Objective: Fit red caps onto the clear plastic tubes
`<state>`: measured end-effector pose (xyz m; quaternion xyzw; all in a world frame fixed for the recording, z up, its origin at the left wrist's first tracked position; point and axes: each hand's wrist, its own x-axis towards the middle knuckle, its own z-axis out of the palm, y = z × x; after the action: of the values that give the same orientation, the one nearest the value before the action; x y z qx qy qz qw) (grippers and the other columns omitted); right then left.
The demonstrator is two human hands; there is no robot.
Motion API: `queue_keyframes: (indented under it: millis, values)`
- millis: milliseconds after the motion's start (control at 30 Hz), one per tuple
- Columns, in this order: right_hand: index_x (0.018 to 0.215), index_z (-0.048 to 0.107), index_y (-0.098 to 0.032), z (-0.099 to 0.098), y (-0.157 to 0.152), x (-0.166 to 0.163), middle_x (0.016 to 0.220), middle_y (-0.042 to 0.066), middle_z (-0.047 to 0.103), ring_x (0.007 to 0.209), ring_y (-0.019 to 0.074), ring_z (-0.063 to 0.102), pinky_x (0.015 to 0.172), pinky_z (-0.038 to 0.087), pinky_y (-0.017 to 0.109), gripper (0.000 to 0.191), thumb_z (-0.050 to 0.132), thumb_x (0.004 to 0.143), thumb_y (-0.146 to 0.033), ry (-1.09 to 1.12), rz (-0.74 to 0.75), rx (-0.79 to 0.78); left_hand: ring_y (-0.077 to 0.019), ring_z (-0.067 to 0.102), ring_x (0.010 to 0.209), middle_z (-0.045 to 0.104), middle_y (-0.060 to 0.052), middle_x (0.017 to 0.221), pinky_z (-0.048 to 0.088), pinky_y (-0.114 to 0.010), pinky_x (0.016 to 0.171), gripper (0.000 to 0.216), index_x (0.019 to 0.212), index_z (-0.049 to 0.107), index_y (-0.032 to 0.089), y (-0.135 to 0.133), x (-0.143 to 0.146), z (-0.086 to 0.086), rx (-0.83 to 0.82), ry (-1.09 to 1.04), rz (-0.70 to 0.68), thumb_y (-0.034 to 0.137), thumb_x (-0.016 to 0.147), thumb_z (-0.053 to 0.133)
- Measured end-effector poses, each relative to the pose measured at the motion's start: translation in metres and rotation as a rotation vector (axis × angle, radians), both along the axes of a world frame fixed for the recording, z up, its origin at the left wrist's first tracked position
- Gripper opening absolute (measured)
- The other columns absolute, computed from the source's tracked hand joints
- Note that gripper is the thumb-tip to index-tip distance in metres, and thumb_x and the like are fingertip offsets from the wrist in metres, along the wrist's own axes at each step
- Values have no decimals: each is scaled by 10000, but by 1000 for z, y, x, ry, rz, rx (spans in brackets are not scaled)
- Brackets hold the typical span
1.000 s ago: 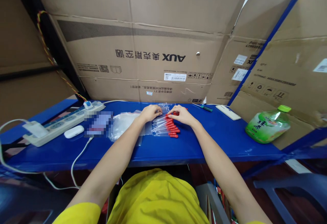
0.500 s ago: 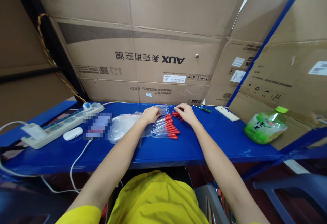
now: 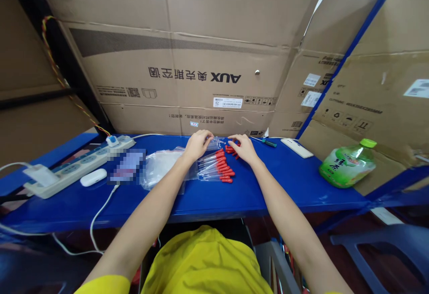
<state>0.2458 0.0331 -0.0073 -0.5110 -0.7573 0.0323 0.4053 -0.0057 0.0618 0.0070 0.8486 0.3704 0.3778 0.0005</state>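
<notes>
A row of clear tubes with red caps [image 3: 217,168] lies on the blue shelf [image 3: 288,186] in front of me. My left hand [image 3: 197,144] rests curled on the far end of the tubes, fingers bent over clear tubes at the back. My right hand [image 3: 244,147] sits just right of it, fingers curled by a few loose red caps [image 3: 231,149]. What either hand grips is too small to make out. A pile of clear plastic bags [image 3: 161,165] lies left of the tubes.
A power strip [image 3: 77,165], a white earbud case [image 3: 93,177] and a white cable [image 3: 100,209] are at the left. A green-handled screwdriver [image 3: 268,142], a white remote [image 3: 296,148] and a green bottle [image 3: 346,164] lie to the right. Cardboard boxes [image 3: 201,61] wall the back.
My right hand has moved off the row of capped tubes to the loose red caps further back. My left hand has shifted slightly further back over the clear tubes.
</notes>
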Motion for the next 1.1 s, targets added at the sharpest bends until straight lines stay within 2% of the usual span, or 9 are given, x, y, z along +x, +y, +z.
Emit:
queue_keyframes:
  millis: [100,200,367,500,633,833,933,1033,1100]
  values:
    - [1133,777,-259,3,-2,-4,1007,54,776,988,236,627,923,481,357,196,678,973,-310,36,96,15,-230,641,977,732,-88,1036,479,-359,906,202,1016,656,181,-6,4,5,58,-82,-92,311,1050,504]
    - [1034,793,-251,5,-4,-8,961,57,766,969,225,649,924,495,356,128,691,958,-262,82,121,27,-225,630,985,724,-85,1023,470,-358,916,216,1026,650,179,-11,5,8,69,-122,-116,317,1060,487]
    - [964,788,-232,8,-6,-14,883,47,728,893,209,671,888,522,347,75,726,922,-234,153,104,72,-245,612,1065,721,-77,1119,442,-388,929,202,1045,677,208,-15,2,8,61,36,-62,313,1049,504]
    - [928,780,-223,13,-10,-21,874,45,721,880,206,660,849,524,330,45,761,888,-213,135,160,116,-268,608,1123,720,-86,1178,457,-410,949,225,1150,678,218,-18,8,7,50,174,-142,343,1037,529]
    - [919,783,-222,15,-14,-28,876,42,713,860,197,649,827,520,322,37,756,894,-225,137,195,132,-270,644,1102,717,-117,1195,494,-405,950,270,1254,617,188,-21,18,4,-1,166,-179,278,1018,522]
    - [913,793,-230,18,-15,-28,867,46,731,867,204,647,829,508,324,101,727,934,-304,158,192,121,-248,705,1047,739,-123,1167,532,-354,884,334,1335,567,179,-22,21,3,-99,124,-238,195,1044,404]
    - [923,790,-239,20,-12,-19,877,45,750,878,211,653,842,504,328,170,662,974,-339,159,162,97,-245,712,1084,741,-128,1198,539,-355,918,367,1378,550,178,-21,20,3,-109,106,-229,197,1052,383]
    - [1044,775,-234,19,-5,-3,922,47,750,851,211,651,830,507,331,189,628,972,-329,160,35,81,-249,693,1175,718,-112,1300,532,-370,977,340,1331,577,202,-21,18,4,-120,84,-175,233,1070,362]
    - [1136,750,-230,14,1,11,939,48,746,824,214,636,832,505,344,236,615,946,-270,104,-57,60,-248,700,1161,732,-87,1277,533,-369,968,328,1270,601,222,-20,16,5,-138,84,-130,285,1091,334]
